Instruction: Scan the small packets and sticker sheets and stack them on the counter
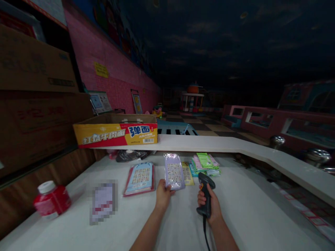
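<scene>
My left hand (164,195) pinches the lower left corner of a purple sticker pack (174,171) in clear shiny wrap. Behind it, partly covered, lies a yellow pack (187,173). My right hand (213,205) is wrapped round the grip of a dark grey barcode scanner (205,195), whose head tilts toward the packs and whose cable runs down toward me. A pile of green, pink and blue packs (205,164) lies beyond the scanner. Left of my left hand sits a stack of blue and red packs (140,177).
A red bottle with a white cap (52,200) and a blurred-out card (103,201) are on the white table (78,230). A raised white shelf (199,143) bounds the far side, bearing an open noodle carton (117,134). Large cardboard boxes (39,87) stand at left.
</scene>
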`<state>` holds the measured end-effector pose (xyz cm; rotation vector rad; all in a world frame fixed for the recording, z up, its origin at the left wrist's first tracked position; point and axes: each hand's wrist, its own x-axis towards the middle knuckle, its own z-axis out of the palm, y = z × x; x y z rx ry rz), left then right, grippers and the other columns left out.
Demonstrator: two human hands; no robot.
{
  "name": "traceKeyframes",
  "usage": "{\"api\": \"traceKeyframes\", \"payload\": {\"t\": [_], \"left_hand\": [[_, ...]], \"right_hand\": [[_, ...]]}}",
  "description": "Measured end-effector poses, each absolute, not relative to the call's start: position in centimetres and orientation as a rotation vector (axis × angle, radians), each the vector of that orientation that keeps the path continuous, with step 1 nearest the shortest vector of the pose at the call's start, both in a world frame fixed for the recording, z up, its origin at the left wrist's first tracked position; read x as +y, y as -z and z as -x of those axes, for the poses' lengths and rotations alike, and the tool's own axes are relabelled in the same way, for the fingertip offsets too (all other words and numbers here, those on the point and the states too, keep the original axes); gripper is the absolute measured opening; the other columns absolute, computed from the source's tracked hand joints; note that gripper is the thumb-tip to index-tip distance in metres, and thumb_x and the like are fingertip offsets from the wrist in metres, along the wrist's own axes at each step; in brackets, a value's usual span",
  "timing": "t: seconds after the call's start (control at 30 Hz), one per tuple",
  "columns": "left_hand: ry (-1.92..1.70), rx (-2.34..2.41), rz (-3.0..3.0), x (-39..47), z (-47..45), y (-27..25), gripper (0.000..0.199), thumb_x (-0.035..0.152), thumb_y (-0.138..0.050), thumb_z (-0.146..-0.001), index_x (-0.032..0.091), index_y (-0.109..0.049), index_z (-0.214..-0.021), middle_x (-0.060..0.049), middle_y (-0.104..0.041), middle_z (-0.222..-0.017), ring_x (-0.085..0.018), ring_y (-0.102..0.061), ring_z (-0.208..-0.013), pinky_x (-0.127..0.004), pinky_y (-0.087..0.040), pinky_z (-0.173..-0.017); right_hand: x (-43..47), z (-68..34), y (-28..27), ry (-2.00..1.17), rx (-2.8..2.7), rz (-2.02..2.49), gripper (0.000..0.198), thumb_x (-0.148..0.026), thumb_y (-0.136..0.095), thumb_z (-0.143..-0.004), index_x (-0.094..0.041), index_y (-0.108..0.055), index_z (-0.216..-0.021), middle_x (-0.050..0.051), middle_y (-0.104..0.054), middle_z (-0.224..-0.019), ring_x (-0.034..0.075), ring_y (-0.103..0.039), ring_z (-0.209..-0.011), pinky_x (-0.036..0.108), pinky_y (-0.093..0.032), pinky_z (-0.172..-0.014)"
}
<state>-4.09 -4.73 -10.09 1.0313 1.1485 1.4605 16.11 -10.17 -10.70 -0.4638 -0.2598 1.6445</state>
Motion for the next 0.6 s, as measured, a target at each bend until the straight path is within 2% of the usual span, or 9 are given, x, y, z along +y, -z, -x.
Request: {"api": "traceKeyframes", "payload": {"t": [0.13,0.3,0.43,0.6], "left_hand": [[-1.555,1.04,-1.151,-5.5,4.2,10.7,0.028,0.037,-0.065,-0.067,0.02,-0.048,-0.082,0.002,-0.057,-0.075,-0.016,-0.062,-0.07,-0.038,-0.06,-0.063],[-1.553,1.049,-1.117,-5.7,4.4,10.4,0.037,0.046,-0.065,-0.067,0.02,-0.047,-0.085,0.0,-0.059,-0.079,-0.017,-0.063,-0.072,-0.037,-0.059,-0.063],[-1.541,1.014,-1.14,-5.8,4.5,10.5,0.036,0.046,-0.063,-0.07,0.019,-0.046,-0.087,-0.001,-0.06,-0.084,-0.017,-0.064,-0.076,-0.035,-0.059,-0.064],[-1.553,1.021,-1.165,-5.5,4.4,10.8,0.03,0.04,-0.06,-0.073,0.019,-0.046,-0.088,-0.002,-0.059,-0.083,-0.017,-0.063,-0.076,-0.036,-0.059,-0.065]], "right_hand": [[-10.7,-15.3,10.2,-1.609,-0.312,0.599,0.04,-0.045,-0.079,-0.066,-0.015,-0.059,-0.084,-0.008,-0.048,-0.052,0.003,-0.04,-0.037,0.013,-0.029,-0.033],[-12.7,-13.3,8.4,-1.477,-0.577,1.017,0.046,-0.058,-0.072,-0.069,-0.018,-0.058,-0.086,-0.006,-0.051,-0.048,0.008,-0.043,-0.032,0.017,-0.031,-0.03],[-15.1,-12.0,7.4,-1.374,-0.819,1.203,0.048,-0.061,-0.07,-0.069,-0.021,-0.055,-0.092,-0.006,-0.054,-0.047,0.011,-0.045,-0.03,0.019,-0.031,-0.027],[-17.0,-11.5,7.0,-1.294,-0.943,1.308,0.048,-0.064,-0.066,-0.07,-0.021,-0.052,-0.087,-0.007,-0.053,-0.045,0.009,-0.043,-0.029,0.017,-0.024,-0.027]]}}
